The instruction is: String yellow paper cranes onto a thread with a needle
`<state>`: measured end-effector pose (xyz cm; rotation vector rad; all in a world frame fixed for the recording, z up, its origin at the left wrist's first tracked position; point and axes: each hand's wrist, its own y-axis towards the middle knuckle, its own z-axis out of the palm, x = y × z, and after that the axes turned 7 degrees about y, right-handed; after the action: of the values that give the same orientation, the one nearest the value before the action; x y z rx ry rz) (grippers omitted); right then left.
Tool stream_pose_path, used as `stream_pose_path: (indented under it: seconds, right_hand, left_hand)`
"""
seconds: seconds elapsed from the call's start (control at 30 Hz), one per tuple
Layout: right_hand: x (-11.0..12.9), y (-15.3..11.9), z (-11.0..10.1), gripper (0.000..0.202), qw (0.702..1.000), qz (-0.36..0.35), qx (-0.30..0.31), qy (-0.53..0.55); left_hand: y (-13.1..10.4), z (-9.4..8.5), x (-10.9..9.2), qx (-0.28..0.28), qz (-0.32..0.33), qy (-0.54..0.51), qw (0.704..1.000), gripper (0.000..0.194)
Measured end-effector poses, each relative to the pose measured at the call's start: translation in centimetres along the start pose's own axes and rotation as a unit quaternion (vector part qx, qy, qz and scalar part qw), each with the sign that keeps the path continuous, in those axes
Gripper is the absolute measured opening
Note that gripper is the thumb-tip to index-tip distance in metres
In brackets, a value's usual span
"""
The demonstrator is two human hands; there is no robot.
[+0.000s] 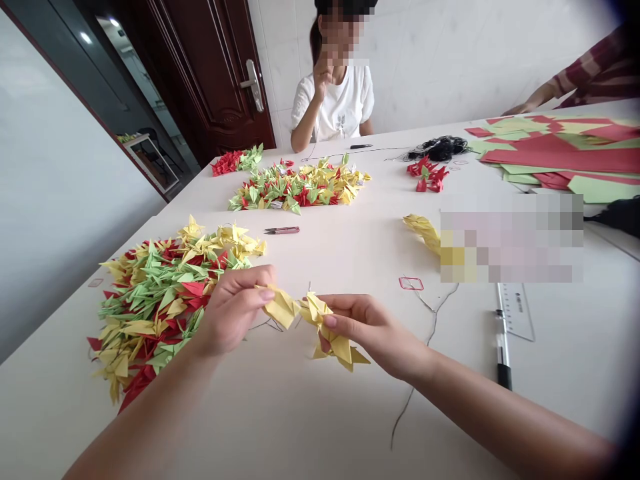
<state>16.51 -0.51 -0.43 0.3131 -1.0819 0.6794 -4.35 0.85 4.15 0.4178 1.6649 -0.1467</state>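
Two hands busy in my feed: the left hand point(235, 317) pinches a yellow piece point(281, 308), and the right hand point(364, 325) grips a yellow bunch point(341, 345), over the near middle of the table point(280, 433). Can't tell if those two are joined. I'd call it partway: folding looks done on the mixed pile point(160, 313) at left and the far pile point(300, 187), while the sheets point(565, 157) at far right look flat, so unfolded I guess. I spot no containers, just heaps sitting on the tabletop.
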Motion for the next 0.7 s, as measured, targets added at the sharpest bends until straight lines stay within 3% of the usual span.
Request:
stream_pose_path:
  seconds: [0.1, 0.2, 0.37, 0.53, 0.7]
  right_hand:
    - [-0.2, 0.1, -0.1, 0.039, 0.999, 0.006, 0.001, 0.033]
    - [-0.4, 0.1, -0.2, 0.035, 0.998, -0.001, 0.016, 0.054]
    - [-0.4, 0.0, -0.2, 0.035, 0.998, -0.006, 0.024, 0.061]
    - [0.0, -0.1, 0.1, 0.036, 0.999, 0.015, -0.013, 0.031]
    - [0.1, -0.1, 0.5, 0.038, 0.994, 0.035, -0.086, 0.052]
  left_hand:
    - [0.0, -0.2, -0.2, 0.105, -0.020, 0.100, 0.989, 0.030]
    - [0.1, 0.1, -0.6, 0.154, -0.018, 0.157, 0.975, 0.025]
    - [0.0, -0.2, -0.7, 0.138, -0.005, 0.151, 0.979, 0.024]
    - [-0.1, -1.0, -0.5, 0.182, 0.040, 0.142, 0.972, 0.021]
    - [0.1, -1.1, -0.3, 0.140, 0.017, 0.192, 0.971, 0.024]
